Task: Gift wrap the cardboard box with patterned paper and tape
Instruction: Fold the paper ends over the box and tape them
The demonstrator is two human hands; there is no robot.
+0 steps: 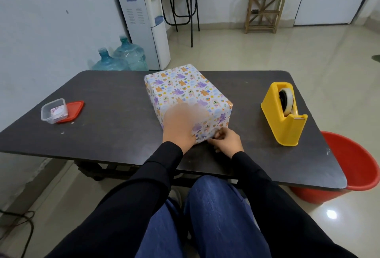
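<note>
Right grip [226, 142] is pinching the bottom edge of the patterned paper [218, 120] on the near end of the box, fingers curled, hand sitting low on the tabletop [115, 121]. Touching-close on its left, the left grip [181, 128] is pressing flat over the near top edge of the wrapped box [185, 89], fingers spread though blurred. The box is sitting on the tabletop straight ahead of both grips, its visible faces covered in paper. Well off to the right of the right grip, a yellow tape dispenser [285, 126] is standing with a tape roll [287, 98] in it. Well off to the left of the left grip, a clear container [53, 111] is resting against a red lid [73, 110]. Farther right, past the tabletop edge, a red tub [357, 167] is standing on the floor.
</note>
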